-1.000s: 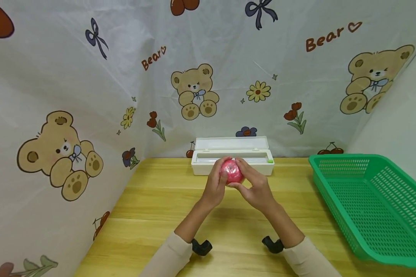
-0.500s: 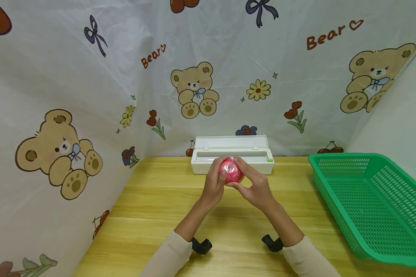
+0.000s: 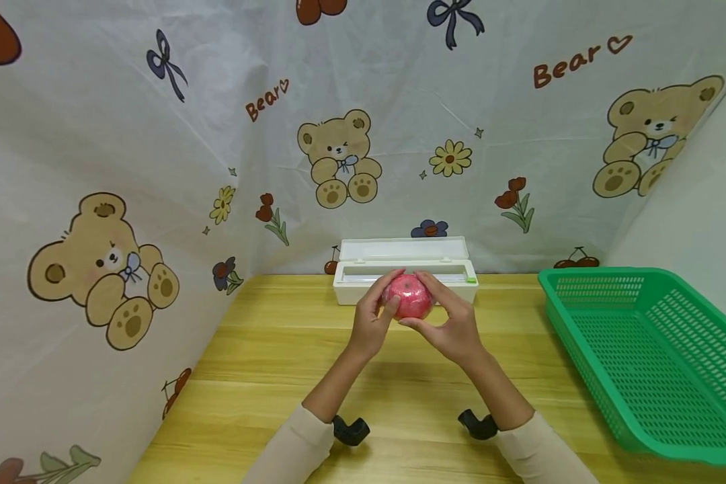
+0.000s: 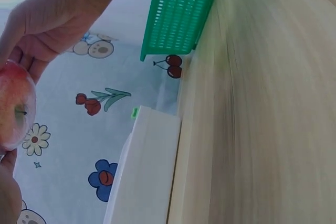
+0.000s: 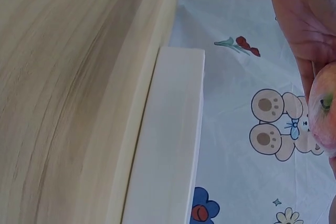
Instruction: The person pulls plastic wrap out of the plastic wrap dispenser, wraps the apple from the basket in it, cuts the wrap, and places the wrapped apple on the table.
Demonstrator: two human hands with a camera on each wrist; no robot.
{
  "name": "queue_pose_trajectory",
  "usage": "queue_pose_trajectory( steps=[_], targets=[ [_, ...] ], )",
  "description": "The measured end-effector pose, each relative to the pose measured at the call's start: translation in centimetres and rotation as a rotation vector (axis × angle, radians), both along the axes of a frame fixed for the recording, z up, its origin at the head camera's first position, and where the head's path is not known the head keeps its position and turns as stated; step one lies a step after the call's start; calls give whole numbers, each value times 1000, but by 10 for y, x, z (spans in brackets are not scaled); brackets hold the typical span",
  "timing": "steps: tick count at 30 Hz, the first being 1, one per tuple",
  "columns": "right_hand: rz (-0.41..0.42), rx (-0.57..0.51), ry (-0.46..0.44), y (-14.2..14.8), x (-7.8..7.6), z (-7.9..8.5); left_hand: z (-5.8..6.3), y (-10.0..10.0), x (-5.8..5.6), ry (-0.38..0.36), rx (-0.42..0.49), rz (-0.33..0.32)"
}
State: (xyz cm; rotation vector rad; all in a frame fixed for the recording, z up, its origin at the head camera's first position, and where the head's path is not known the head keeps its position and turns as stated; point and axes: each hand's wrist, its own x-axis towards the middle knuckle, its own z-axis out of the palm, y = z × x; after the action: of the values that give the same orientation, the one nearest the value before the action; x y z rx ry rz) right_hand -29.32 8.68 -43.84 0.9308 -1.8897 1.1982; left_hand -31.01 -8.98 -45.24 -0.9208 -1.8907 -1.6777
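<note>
A red apple [image 3: 413, 298] in clear plastic film is held up above the table between both hands. From the left side my left hand [image 3: 370, 325] grips it, thumb on the near face and fingers behind. My right hand [image 3: 456, 327] holds its right side between thumb and fingers. In the left wrist view the apple [image 4: 14, 106] shows its stem, and shiny film covers its skin. The right wrist view has the apple [image 5: 326, 108] cut off at the edge. Behind the hands stands a white cling film box [image 3: 363, 294] with its lid raised.
A green plastic basket [image 3: 632, 430] stands on the right of the wooden table [image 3: 266, 376]. A small bright green piece [image 3: 471, 280] sits on the box's right end. White cloth with printed bears [image 3: 399, 81] hangs behind and at the left.
The apple has turned in the hands, so its dark dimpled end now faces up toward the head camera. Both hands have shifted slightly right, and the right hand's grip has widened a little.
</note>
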Motion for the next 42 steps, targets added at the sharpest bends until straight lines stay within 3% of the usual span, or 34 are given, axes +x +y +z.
queue_pose_trajectory(
  steps=[14,17,20,24,27,33,38,42],
  targets=[
    [1,40,-38,7,-2,-1,0,5,5,68,-89,110],
    [32,-1,-96,9,-2,1,4,4,5,36,-76,79],
    [73,-71,-190,6,-2,2,9,1,7,-7,-44,-6],
    [121,-108,-262,0,5,8,22,-1,19,-24,-26,-81],
    [129,-79,-232,-4,14,21,30,0,27,-64,-4,-85],
    [136,-51,-116,-8,24,35,30,0,28,-177,83,-86],
    [102,-38,-98,-8,17,23,29,0,29,-142,87,-91],
    [76,-22,-93,-7,7,7,30,1,31,-92,37,-18]
  ],
)
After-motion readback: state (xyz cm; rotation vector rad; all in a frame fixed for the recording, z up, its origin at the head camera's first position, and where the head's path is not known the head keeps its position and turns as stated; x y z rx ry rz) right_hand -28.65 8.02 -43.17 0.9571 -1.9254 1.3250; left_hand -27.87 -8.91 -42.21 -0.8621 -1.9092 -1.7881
